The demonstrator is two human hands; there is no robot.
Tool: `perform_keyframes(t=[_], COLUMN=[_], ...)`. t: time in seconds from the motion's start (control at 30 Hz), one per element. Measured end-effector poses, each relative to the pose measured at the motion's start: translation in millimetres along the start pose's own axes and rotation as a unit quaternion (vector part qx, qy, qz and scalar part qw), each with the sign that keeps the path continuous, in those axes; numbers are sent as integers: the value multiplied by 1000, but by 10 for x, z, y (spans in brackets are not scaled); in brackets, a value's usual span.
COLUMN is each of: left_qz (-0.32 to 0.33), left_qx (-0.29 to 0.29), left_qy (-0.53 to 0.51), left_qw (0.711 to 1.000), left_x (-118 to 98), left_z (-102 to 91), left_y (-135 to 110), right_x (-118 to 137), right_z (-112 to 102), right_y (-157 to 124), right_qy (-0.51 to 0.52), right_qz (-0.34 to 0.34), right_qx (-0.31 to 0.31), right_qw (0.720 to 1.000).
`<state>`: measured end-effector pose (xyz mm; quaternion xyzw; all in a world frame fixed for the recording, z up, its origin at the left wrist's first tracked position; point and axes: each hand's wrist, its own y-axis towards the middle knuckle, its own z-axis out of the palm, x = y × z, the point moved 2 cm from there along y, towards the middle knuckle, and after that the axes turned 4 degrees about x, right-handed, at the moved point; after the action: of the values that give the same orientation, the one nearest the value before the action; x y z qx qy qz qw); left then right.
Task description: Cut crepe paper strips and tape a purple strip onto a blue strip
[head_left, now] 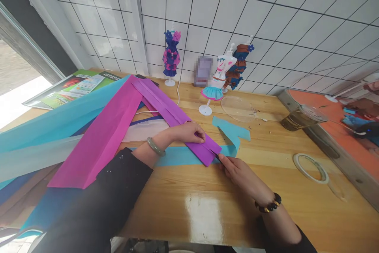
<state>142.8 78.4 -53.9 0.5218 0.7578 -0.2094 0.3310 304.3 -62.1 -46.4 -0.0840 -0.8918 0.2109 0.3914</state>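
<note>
A folded purple strip of thin cloth-like material (174,111) runs slantwise across the table. My left hand (194,132) pinches it near its lower end, with thumb and finger together on its surface. From the right, my right hand (233,170) grips small scissors (216,155), whose dark blades lie at the purple strip's end. The scissors' handles are hidden inside my fingers. Beneath the purple strip lies a light blue strip (171,156), its loose end (232,128) curling out to the right.
Long strips in magenta (103,138), turquoise (68,105) and white spread over the left side. Dressed mini mannequins (171,57) stand by the tiled wall. A clear plastic lid (238,108), a lidded cup of dark drink (302,118) and a tape roll (310,168) are to the right.
</note>
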Motion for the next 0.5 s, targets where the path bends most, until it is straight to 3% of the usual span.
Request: perform_keyframes(t=[0.5], left_qz=[-9], left_qx=[12], left_qy=[-20], left_qw=[1000], left_x=[-6], left_z=[-16], left_y=[-6], right_x=[66], right_z=[27], right_y=[-9], right_qy=[15], right_qz=[-34], right_qx=[1], right_qw=[999])
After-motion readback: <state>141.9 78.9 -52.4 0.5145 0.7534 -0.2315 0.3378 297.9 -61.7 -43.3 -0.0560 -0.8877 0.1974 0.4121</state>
